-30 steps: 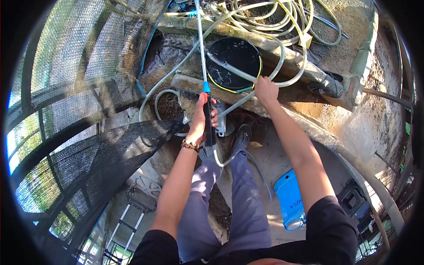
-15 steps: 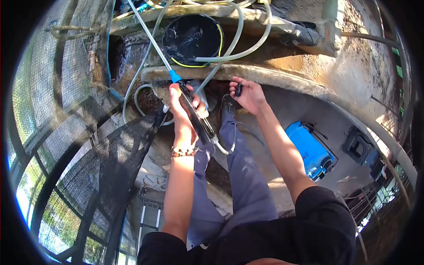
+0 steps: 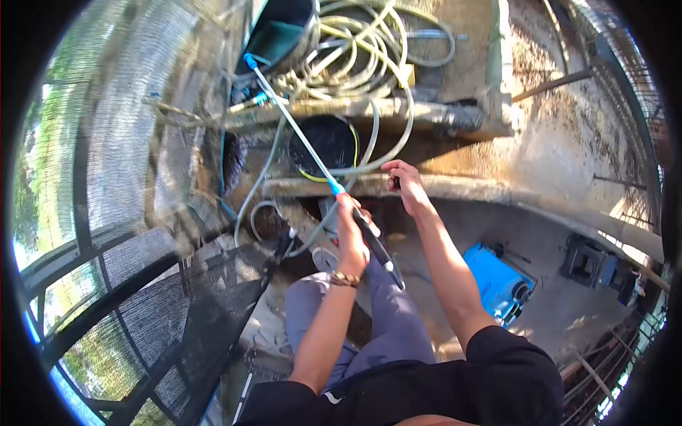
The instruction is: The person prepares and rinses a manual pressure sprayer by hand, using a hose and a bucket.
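Note:
My left hand (image 3: 350, 240) is wrapped round the black handle of a spray wand (image 3: 301, 133). Its thin metal tube slants up to the left, crosses over a round black tub (image 3: 317, 136), and ends in a blue angled nozzle (image 3: 250, 61) by a dark bucket (image 3: 302, 35). To the right, my right hand (image 3: 409, 190) is closed with a small black piece (image 3: 394, 184) in its fingers. That hand overlaps the concrete ledge (image 3: 469, 187) in this view, close to a bend of pale hose (image 3: 406, 135).
Beyond the tub lies a coil of pale hose (image 3: 339, 78). A blue sprayer tank (image 3: 491, 282) and a dark plastic part (image 3: 586, 257) are on the ground at the right. Dark mesh netting (image 3: 220, 302) hangs at the left.
The view has tilted forward, bringing the nozzle, bucket and hose coil into sight. My right hand has moved up over the ledge. My left hand keeps hold of the spray wand.

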Tool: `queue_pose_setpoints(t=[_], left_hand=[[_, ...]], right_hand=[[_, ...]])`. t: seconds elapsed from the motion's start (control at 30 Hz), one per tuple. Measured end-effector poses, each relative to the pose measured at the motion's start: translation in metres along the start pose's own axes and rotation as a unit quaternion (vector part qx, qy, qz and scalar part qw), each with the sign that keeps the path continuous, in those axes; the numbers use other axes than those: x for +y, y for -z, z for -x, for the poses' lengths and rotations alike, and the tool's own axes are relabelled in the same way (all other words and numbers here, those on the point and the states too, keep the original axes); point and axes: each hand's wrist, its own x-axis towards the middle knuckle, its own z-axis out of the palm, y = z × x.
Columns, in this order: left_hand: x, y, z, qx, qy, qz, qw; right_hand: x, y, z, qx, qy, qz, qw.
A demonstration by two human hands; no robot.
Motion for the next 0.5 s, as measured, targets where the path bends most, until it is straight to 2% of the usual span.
queue_pose_setpoints(t=[0.03, 0.1, 0.17, 0.23, 0.3, 0.37, 0.4, 0.43, 0.47, 0.5], left_hand=[[-0.011, -0.011, 0.008, 0.025, -0.02, -0.042, 0.999], [-0.041, -0.015, 0.024, -0.038, -0.083, -0.143, 0.986], [-0.06, -0.032, 0.052, -0.1, -0.123, -0.259, 0.953], [-0.08, -0.044, 0.068, -0.185, -0.154, -0.196, 0.951], [-0.06, -0.062, 0.098, -0.201, -0.191, -0.342, 0.898], [-0.034, -0.068, 0.089, -0.233, -0.208, -0.304, 0.9], [-0.017, -0.065, 0.072, -0.187, -0.406, -0.431, 0.784], [0.028, -0.103, 0.107, -0.173, -0.399, -0.309, 0.846], [0.071, -0.119, 0.116, -0.145, -0.433, -0.349, 0.818], [0.105, -0.136, 0.115, -0.175, -0.424, -0.251, 0.853]], right_hand=[[-0.03, -0.012, 0.008, -0.037, 0.047, 0.013, 0.998], [-0.102, -0.05, 0.031, -0.093, 0.051, 0.108, 0.988], [-0.159, -0.075, 0.054, -0.193, 0.138, 0.222, 0.946], [-0.196, -0.09, 0.072, -0.13, 0.242, 0.34, 0.899], [-0.209, -0.09, 0.1, -0.067, 0.271, 0.452, 0.847], [-0.207, -0.078, 0.136, -0.05, 0.347, 0.472, 0.809], [-0.199, -0.074, 0.155, -0.021, 0.384, 0.458, 0.801], [-0.189, -0.07, 0.174, 0.005, 0.416, 0.442, 0.795], [-0.182, -0.069, 0.192, 0.009, 0.416, 0.451, 0.79], [-0.175, -0.069, 0.208, 0.011, 0.416, 0.46, 0.785]])
